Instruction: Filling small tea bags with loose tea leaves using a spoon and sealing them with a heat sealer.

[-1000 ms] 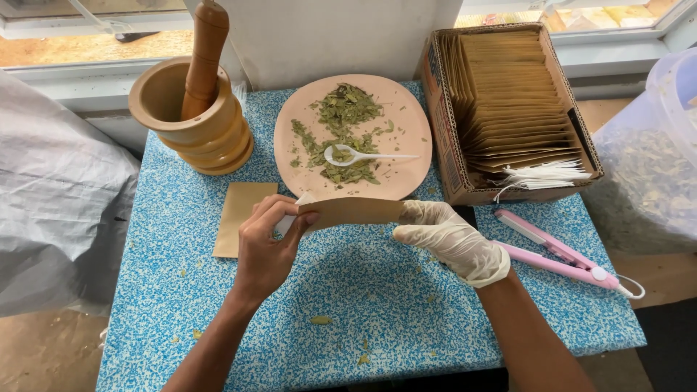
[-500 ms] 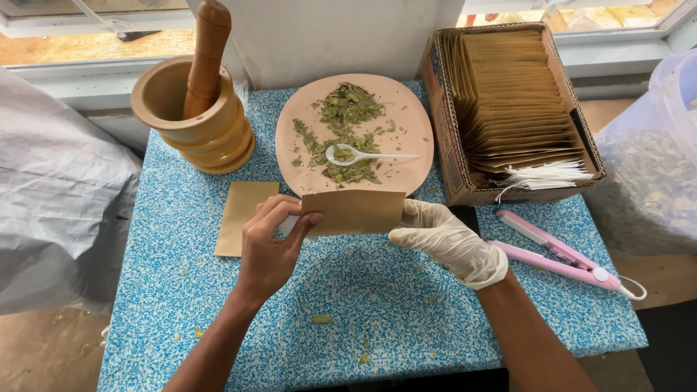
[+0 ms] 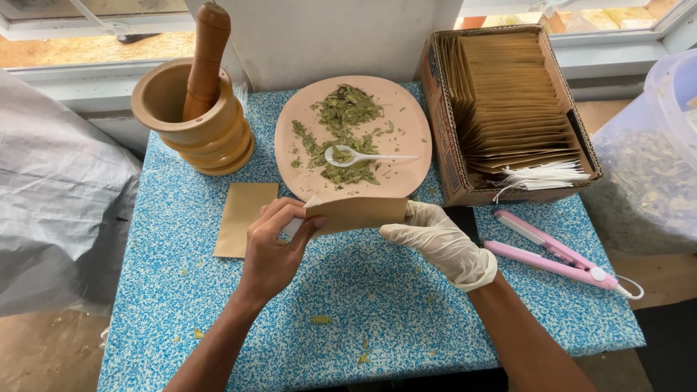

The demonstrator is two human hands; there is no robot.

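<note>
Bare and ungloved, the left hand (image 3: 272,247) curls around the left end of a small brown paper sachet (image 3: 356,214), its thumb and fingers pressed together on the paper where a bit of white lining shows at the corner. Just to the left of this hand a second flat brown sachet (image 3: 243,218) lies on the blue speckled table (image 3: 377,305), apart from the fingers. Farther up and to the left of it stands a wooden mortar (image 3: 192,120) with a wooden pestle (image 3: 207,54) leaning inside.

Between the two hands the held sachet stretches sideways, lifted a little above the table. Directly beyond it sits a pale pink plate (image 3: 406,123) strewn with dried green leaves (image 3: 341,131), and a white plastic spoon (image 3: 359,156) rests among them with its handle pointing right.

At the sachet's right end, the right hand (image 3: 439,243), in a white glove, pinches the paper between thumb and fingertips, the other fingers loosely bent. Up and to the right of this hand a cardboard box (image 3: 443,138) holds a row of upright brown sachets, with white strings bunched at the near end. To the right of the gloved hand, near the wrist, a pink hair-straightener-style sealer (image 3: 552,254) lies on the table.
</note>
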